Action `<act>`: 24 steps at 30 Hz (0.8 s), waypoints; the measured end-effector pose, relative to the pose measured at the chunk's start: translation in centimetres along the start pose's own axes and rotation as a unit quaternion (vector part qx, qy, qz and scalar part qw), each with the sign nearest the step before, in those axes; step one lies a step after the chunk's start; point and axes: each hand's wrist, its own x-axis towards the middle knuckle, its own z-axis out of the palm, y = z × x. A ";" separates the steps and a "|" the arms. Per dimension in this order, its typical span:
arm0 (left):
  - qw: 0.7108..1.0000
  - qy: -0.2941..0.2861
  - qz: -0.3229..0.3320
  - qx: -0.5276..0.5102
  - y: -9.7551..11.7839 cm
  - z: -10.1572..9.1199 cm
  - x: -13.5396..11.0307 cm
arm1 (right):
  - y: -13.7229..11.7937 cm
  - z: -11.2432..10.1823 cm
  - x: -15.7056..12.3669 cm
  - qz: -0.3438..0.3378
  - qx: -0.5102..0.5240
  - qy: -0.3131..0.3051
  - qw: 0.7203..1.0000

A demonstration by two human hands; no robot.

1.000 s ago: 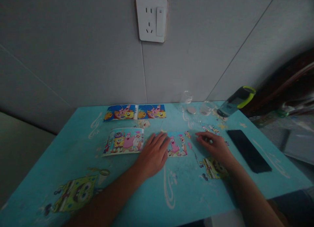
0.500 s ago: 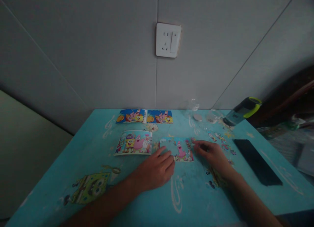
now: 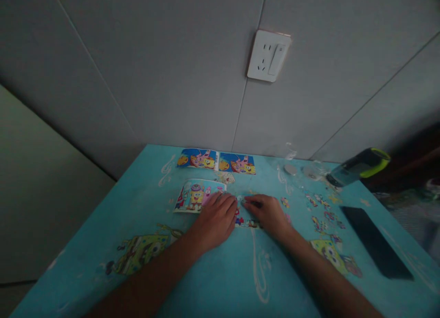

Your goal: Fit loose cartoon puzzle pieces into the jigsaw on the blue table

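A partly assembled cartoon jigsaw puzzle (image 3: 248, 223) lies flat on the table between my hands, mostly covered by them. My left hand (image 3: 217, 219) rests with fingers laid down over the puzzle's left edge and the right part of the picture card (image 3: 195, 196); it holds nothing that I can see. Thumb and forefinger of my right hand (image 3: 270, 212) are pinched at the puzzle's upper part, on what looks like a small jigsaw piece (image 3: 241, 199), partly hidden. Loose jigsaw pieces (image 3: 321, 224) are scattered right of my right hand.
Two blue cartoon cards (image 3: 237, 163) lie at the back by the wall. Clear plastic containers (image 3: 312, 171) and a dark bottle with a lime-green loop (image 3: 359, 167) are back right. A black flat object (image 3: 376, 242) lies along the right side of the printed tablecloth (image 3: 220, 281).
My right hand has moved left from the puzzle's right edge to its upper middle. My left hand now covers part of the picture card. The view has shifted and tilted.
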 end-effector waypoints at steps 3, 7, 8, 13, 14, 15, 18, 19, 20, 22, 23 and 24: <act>1.000 -0.002 -0.008 -0.005 -0.1 0.2 0.0 | 0.1 0.1 -0.6 -0.026 -0.022 0.004 0.999; 1.000 -0.005 -0.015 -0.015 0.0 0.3 -0.1 | 0.7 -0.7 -1.1 -0.048 -0.039 -0.005 0.998; 1.000 -0.006 -0.016 -0.017 0.0 0.3 -0.1 | 0.9 -0.9 -1.1 -0.048 -0.043 -0.009 0.998; 1.000 -0.014 -0.013 -0.023 -0.1 0.0 -0.1 | 0.9 -0.9 -0.8 -0.040 -0.059 -0.011 0.997; 1.000 -0.016 -0.012 -0.024 -0.1 0.0 -0.2 | 0.8 -0.8 -0.8 -0.038 -0.063 -0.010 0.997; 0.999 -0.017 -0.011 -0.025 -0.1 0.0 -0.2 | 0.7 -0.7 -0.7 -0.036 -0.067 -0.009 0.997; 0.999 -0.020 -0.011 -0.025 -0.1 0.1 -0.2 | 0.5 -0.4 -0.7 -0.036 -0.069 -0.009 0.997; 0.999 -0.021 -0.011 -0.026 -0.1 0.2 -0.2 | 0.5 -0.4 -0.6 -0.036 -0.067 -0.011 0.997; 0.999 -0.021 -0.011 -0.026 -0.2 0.3 -0.3 | 0.5 -0.4 -0.6 -0.036 -0.065 -0.012 0.997; 0.999 -0.022 -0.012 -0.027 -0.2 0.4 -0.3 | 0.5 -0.4 -0.7 -0.036 -0.067 -0.014 0.997; 0.999 -0.022 -0.011 -0.027 -0.2 0.5 -0.3 | 0.5 -0.5 -0.7 -0.038 -0.075 -0.011 0.996; 0.999 -0.022 -0.011 -0.028 -0.3 0.5 -0.3 | 0.4 -0.5 -0.8 -0.043 -0.090 -0.007 0.995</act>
